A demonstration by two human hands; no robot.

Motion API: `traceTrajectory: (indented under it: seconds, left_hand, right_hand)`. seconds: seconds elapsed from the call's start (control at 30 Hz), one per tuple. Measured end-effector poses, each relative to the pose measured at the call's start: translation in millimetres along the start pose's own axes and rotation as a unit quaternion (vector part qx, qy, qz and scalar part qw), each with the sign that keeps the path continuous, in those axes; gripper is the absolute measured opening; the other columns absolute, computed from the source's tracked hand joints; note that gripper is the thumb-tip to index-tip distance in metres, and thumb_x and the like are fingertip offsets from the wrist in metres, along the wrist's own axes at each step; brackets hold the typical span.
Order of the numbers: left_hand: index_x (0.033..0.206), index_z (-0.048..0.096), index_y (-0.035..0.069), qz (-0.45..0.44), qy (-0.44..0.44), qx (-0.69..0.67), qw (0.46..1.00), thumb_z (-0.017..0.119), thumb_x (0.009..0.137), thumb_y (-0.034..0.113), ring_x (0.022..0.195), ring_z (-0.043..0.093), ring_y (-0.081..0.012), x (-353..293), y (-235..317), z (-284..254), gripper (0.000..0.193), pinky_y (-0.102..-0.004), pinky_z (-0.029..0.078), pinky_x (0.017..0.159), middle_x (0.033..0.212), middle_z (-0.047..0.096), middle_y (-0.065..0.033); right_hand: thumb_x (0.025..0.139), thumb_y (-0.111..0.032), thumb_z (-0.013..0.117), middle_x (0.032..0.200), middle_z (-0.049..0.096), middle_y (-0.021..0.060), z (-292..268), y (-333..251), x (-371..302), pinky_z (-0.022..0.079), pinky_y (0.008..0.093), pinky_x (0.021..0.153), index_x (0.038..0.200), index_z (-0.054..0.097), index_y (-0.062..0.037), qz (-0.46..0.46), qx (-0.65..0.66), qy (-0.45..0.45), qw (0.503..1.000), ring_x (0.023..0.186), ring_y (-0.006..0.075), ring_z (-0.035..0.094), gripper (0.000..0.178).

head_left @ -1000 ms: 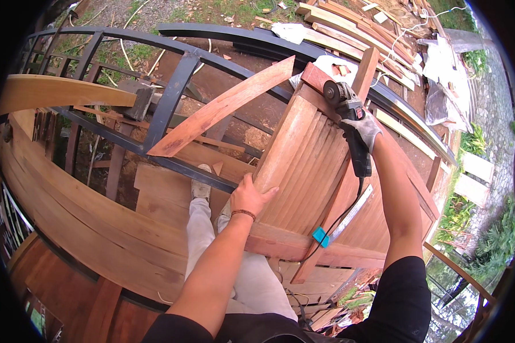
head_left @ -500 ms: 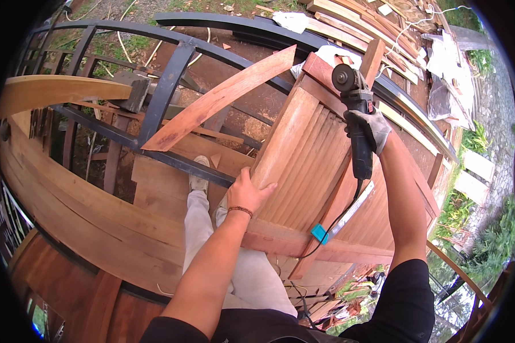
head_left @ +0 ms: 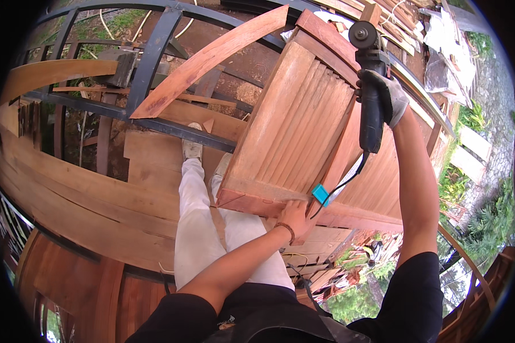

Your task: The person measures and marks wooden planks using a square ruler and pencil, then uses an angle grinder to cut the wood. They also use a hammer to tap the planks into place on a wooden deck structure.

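Observation:
My right hand [head_left: 393, 97], in a grey glove, is closed round the black body of an angle grinder [head_left: 372, 117]. The grinder is held upright above the right side of a wooden panel [head_left: 289, 126] with grooved slats. Its disc [head_left: 363, 35] points away from me, and a black cord hangs from its lower end. My bare left hand [head_left: 294, 220], with a beaded bracelet at the wrist, is closed on the panel's near edge. Beside it a reddish wooden strip [head_left: 340, 151] lies across the panel, with a small turquoise block [head_left: 321, 195] on it.
A curved reddish board [head_left: 212, 60] leans across a dark metal frame [head_left: 154, 57] at the far left. Wide planks [head_left: 86, 188] lie to the left below it. Stacked timber [head_left: 403, 43] and white plastic sheeting [head_left: 449, 63] lie at the far right, beside a stone path [head_left: 494, 108].
My left hand has moved from the panel's left edge rightward to its near edge, close to the strip. The grinder has shifted slightly right and upward in the view, still in my right hand.

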State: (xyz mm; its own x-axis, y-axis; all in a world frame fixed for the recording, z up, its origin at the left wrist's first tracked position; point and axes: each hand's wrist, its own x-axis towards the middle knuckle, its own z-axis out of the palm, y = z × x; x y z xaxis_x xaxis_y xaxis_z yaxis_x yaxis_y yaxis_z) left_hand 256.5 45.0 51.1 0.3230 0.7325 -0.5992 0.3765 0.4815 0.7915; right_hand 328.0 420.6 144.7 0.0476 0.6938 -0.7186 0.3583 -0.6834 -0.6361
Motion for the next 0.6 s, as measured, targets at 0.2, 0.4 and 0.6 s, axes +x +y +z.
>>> traceTrajectory:
  seconds: [0.2,0.4,0.6]
  left_hand:
    - [0.096,0.063,0.007,0.135,-0.122,-0.044,0.982,0.061,0.087,0.022,0.097,0.059,-0.0354,-12.7,-11.9,32.6,0.018,-0.0459,0.047,0.085,0.094,0.066,-0.0131]
    - [0.092,0.06,0.002,0.193,-0.177,-0.182,0.948,0.058,0.092,0.021,0.089,0.06,-0.0349,-60.8,30.9,-5.5,0.019,-0.0431,0.048,0.079,0.088,0.061,-0.0168]
    - [0.092,0.059,0.002,0.196,-0.079,-0.24,0.948,0.06,0.091,0.017,0.083,0.058,-0.0339,-34.9,57.3,-63.8,0.015,-0.0414,0.047,0.074,0.084,0.059,-0.0152]
  right_hand:
    - [0.077,-0.023,0.078,0.084,0.066,0.0109,-3.4,-1.1,-2.9,0.059,0.0331,0.062,0.106,0.06,-0.0008,-0.009,-0.053,0.024,0.998,0.068,0.0218,0.068,0.04]
    - [0.076,-0.021,0.078,0.077,0.063,0.0077,3.6,11.6,11.0,0.055,0.0321,0.059,0.099,0.06,-0.003,-0.032,-0.123,0.015,0.992,0.062,0.0183,0.064,0.034]
    - [0.075,-0.019,0.079,0.072,0.064,0.0081,6.0,3.1,45.7,0.053,0.0304,0.052,0.096,0.06,-0.0029,-0.008,-0.236,0.03,0.971,0.058,0.0167,0.063,0.033]
